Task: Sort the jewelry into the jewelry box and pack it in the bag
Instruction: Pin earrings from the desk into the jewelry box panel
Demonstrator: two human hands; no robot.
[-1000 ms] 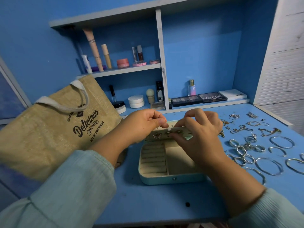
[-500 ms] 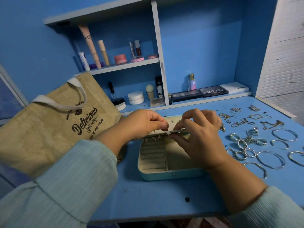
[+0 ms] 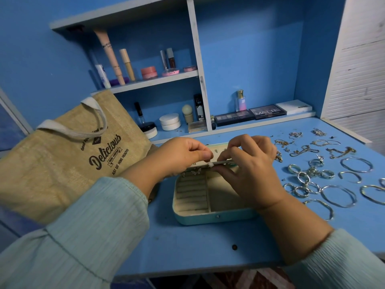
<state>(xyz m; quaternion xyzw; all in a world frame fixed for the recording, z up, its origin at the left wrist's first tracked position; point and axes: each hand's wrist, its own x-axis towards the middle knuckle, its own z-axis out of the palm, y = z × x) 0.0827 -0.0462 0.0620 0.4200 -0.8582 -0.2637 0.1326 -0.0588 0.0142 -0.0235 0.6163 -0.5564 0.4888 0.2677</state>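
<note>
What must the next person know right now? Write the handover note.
Left hand and right hand both pinch the flap at the back of the open jewelry box.
A few small pieces sit by the hinge; the ring rolls and the compartment look empty.
Rings, bangles and chains lie loose on the desk, right of the box.
Bag leans at left, unpacked.
Left: sort, close, pack.
</note>
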